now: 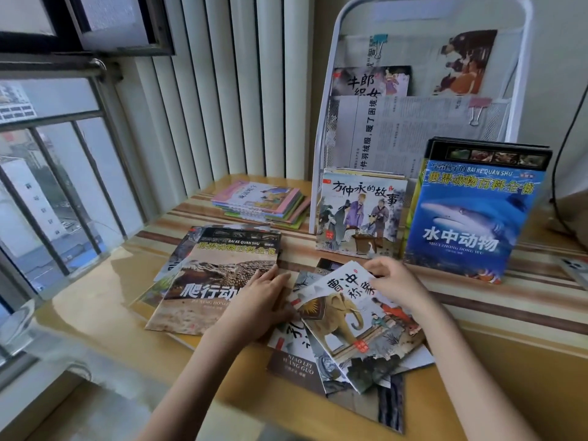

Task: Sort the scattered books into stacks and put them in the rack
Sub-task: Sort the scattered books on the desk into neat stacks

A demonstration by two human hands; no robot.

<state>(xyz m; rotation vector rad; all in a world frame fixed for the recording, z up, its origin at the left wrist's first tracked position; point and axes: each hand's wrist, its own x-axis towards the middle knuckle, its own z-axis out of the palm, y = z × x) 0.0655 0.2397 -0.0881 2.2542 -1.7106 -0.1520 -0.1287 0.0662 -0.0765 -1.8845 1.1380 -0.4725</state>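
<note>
Thin picture books lie scattered on the wooden table in front of me. My left hand [262, 300] rests flat on the right edge of a brown reptile book [206, 281]. My right hand [394, 283] pinches the top edge of an elephant book [353, 323], which lies on top of several fanned-out books [299, 354]. Standing against the white wire rack [324, 128] are a story book with robed figures [359, 214] and a blue shark book [467, 214]. In the rack's upper pocket sits another book [369, 81].
A neat stack of small pastel books [261, 202] lies at the back near the white radiator. A window with bars runs along the left. Newspapers held by binder clips line the rack. A black cable hangs at the far right.
</note>
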